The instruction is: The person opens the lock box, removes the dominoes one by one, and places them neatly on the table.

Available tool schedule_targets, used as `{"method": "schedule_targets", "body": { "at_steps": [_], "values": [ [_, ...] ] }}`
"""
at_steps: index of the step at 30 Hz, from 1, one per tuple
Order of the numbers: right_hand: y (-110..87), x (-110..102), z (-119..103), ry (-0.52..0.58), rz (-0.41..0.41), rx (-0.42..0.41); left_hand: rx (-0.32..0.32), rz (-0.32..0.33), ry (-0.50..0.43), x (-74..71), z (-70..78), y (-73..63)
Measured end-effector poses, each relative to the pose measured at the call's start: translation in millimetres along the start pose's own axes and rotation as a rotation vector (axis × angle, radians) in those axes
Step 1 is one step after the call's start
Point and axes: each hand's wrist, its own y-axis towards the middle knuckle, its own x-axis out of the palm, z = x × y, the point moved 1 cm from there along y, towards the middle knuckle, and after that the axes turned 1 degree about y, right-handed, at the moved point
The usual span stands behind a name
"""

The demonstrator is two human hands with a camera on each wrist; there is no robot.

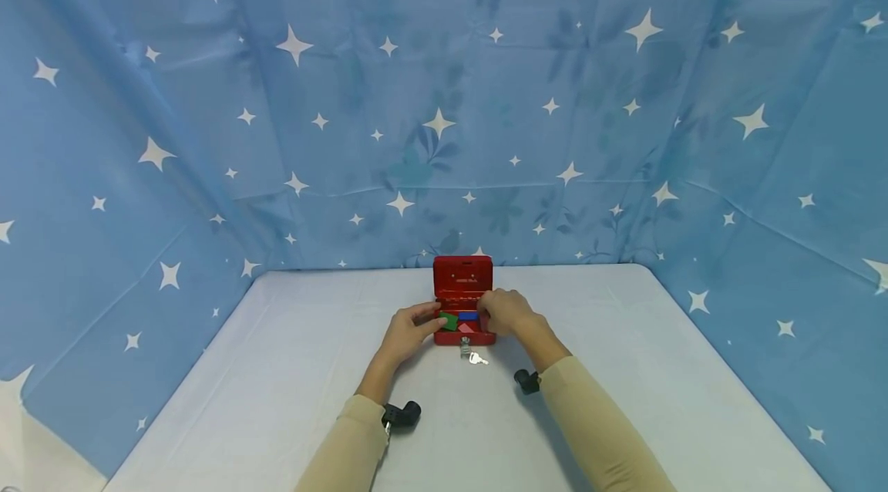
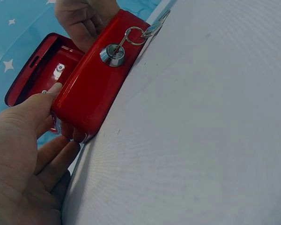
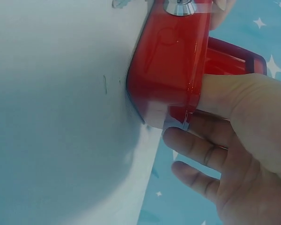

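A small red cash box (image 1: 451,338) stands on the table with its lid (image 1: 462,274) raised at the back. In it lie a green piece (image 1: 449,320), a blue piece (image 1: 468,316) and a pink piece (image 1: 465,328). My left hand (image 1: 408,334) grips the box's left end, thumb over the rim and fingers along the outside. At the right end, my right hand (image 1: 512,314) holds the side wall, its thumb reaching behind the front rim and its fingers (image 3: 192,145) outside. A silver lock (image 2: 113,55) with a key in it sits in the front wall.
A second key (image 1: 478,358) hangs from a ring (image 2: 135,35) in front of the box. White cloth covers the table (image 1: 277,384), and a blue starry curtain (image 1: 347,153) rises behind it and at both sides. Black wrist cameras (image 1: 411,414) are strapped at both sleeves.
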Motion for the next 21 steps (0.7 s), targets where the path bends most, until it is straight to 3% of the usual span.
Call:
{"method": "schedule_targets", "body": {
  "at_steps": [10, 21],
  "values": [
    [-4.4, 3.4, 5.1, 0.138, 0.026, 0.016, 0.001, 0.004, 0.000, 0.7, -3.3, 1.0],
    [-12.4, 14.0, 13.7, 0.304, 0.138, -0.006, -0.003, -0.009, 0.013, 0.9, -3.6, 1.0]
  ]
}}
